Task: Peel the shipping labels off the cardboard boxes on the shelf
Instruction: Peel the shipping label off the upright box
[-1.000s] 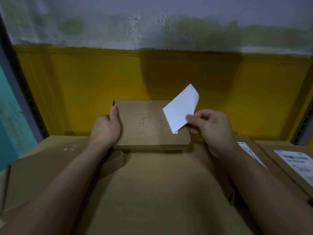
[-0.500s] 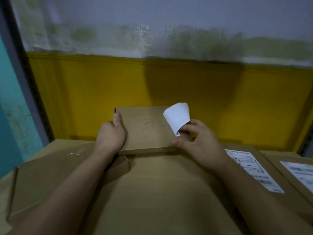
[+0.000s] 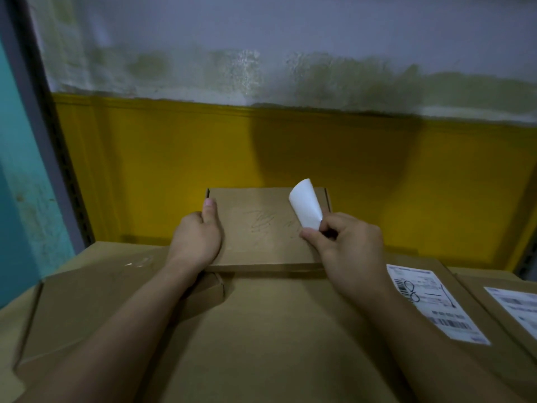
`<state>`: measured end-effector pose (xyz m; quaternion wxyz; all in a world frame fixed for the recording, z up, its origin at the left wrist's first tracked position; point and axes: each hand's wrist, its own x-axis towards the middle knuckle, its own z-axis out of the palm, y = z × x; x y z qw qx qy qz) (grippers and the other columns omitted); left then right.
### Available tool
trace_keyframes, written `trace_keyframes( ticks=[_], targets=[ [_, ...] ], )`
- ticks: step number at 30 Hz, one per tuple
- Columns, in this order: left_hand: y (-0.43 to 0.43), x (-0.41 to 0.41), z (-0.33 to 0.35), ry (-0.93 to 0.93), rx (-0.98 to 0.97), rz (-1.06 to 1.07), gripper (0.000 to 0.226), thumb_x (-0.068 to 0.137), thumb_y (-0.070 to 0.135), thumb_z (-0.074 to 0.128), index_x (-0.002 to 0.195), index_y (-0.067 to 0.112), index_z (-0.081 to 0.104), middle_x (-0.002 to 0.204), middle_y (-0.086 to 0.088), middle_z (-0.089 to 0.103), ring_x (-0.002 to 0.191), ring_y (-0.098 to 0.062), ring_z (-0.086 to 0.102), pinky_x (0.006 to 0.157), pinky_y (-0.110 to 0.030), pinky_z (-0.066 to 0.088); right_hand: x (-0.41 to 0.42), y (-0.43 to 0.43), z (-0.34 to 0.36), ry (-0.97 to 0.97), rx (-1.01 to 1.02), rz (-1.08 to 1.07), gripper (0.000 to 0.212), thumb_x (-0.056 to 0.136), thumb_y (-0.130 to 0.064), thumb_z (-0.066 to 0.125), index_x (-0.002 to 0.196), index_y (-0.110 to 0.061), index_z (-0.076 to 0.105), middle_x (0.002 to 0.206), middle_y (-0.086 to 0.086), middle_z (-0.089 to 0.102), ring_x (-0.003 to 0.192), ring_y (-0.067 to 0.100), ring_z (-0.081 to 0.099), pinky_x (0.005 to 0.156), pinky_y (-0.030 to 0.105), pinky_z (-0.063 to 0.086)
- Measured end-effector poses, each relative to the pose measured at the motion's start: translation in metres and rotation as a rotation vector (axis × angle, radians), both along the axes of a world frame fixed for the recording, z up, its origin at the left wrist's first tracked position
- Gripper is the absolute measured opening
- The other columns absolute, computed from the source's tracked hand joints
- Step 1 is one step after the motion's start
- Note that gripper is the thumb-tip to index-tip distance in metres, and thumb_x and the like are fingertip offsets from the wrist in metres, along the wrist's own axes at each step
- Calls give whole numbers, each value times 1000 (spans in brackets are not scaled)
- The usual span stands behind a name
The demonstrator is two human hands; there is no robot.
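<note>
The peeled label, a blank white sheet curled into a loose cone, stands just right of the frame's centre, over the right end of a small cardboard box. The right hand pinches its lower end between thumb and curled fingers; whether that end still sticks to the cardboard is hidden by the fingers. The left hand grips the small box at its left edge, thumb laid flat on the lid, which bears a faint pen scribble. This box lies on a large cardboard box filling the lower middle. At lower right a flat box carries a printed shipping label, and another label shows at the right edge. At lower left lies a taped box. Behind runs a yellow wall band, with a grey shelf upright at upper left.
</note>
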<state>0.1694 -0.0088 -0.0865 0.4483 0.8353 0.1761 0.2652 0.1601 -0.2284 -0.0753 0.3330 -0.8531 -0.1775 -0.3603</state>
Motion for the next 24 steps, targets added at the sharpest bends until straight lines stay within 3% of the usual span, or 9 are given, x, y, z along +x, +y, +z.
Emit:
trace_keyframes(
  ticks=[3,7,10,13,17,24],
  targets=[
    [-1,0,1,-7,21,-1,66,101,54,22,109,2,63,111,-20,63,94,-31,54,81,-38,42,1,-3,2,70,75,3,34,79,-31,76,57,-12,59,58,-11,51,54,2,47,49,12,32],
    [0,-1,2,-11,23,-12,63,102,54,22,101,5,62,107,-19,63,98,-33,57,86,-41,46,3,-9,5,118,135,12,32,79,-30,76,56,-14,61,53,-8,56,57,11,51,49,22,32],
    [-1,-3,2,-14,25,-21,57,101,54,22,93,10,58,97,-14,60,90,-30,55,81,-38,45,3,-11,6,136,175,28,28,79,-28,76,57,-15,64,57,-8,61,64,8,54,51,18,34],
    [-1,-2,2,-19,24,-22,56,101,54,22,88,11,57,91,-11,60,86,-29,55,77,-37,44,2,-11,8,157,215,40,27,78,-25,77,58,-13,65,57,-2,61,58,8,51,50,16,34],
    [-2,-3,2,-23,40,-32,55,102,54,23,82,14,56,74,-1,53,68,-15,48,65,-32,36,3,-16,9,227,227,58,28,78,-26,77,59,-11,65,58,6,61,51,8,44,48,21,32],
    [-3,-3,2,-27,84,-34,55,102,53,22,95,11,58,88,-7,58,77,-21,52,71,-32,37,8,-18,7,185,161,10,28,81,-26,74,64,-9,60,55,1,55,51,9,41,49,17,30]
  ],
)
